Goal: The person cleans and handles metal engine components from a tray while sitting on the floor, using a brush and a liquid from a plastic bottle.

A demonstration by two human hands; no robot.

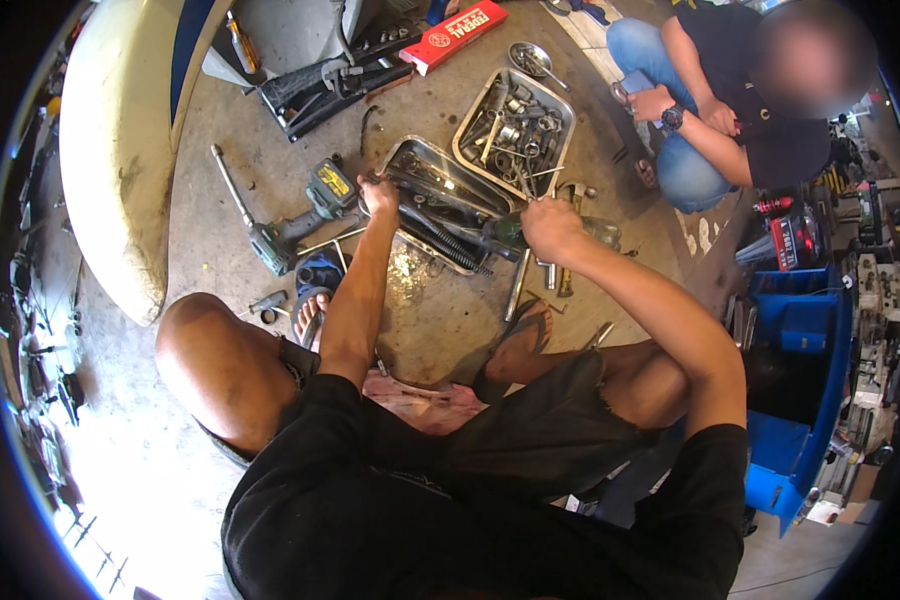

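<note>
Bare, oil-stained concrete floor (440,320) spreads under the squatting person, littered with tools. At its centre lies a long black shock absorber (440,238) with a ribbed coil spring, dull and greasy, its long axis running from about ten o'clock to four o'clock, the upper end toward the left hand. It rests against the near rim of a dented metal tray (425,160), shiny steel with rolled edges. The left hand (378,193) is closed over the upper end of the shock absorber, fingers curled round it. The right hand (548,225) is clenched near the lower end, seemingly gripping a greenish power tool (505,232), though the knuckles hide what is pinched. At one o'clock from the hands sits a second tray (467,118) heaped with sockets and bolts. At nine o'clock lies a cordless impact wrench (300,225), green with a yellow-marked battery. Another person (730,110) crouches at two o'clock. A red carton (454,36) lies at twelve o'clock.
</note>
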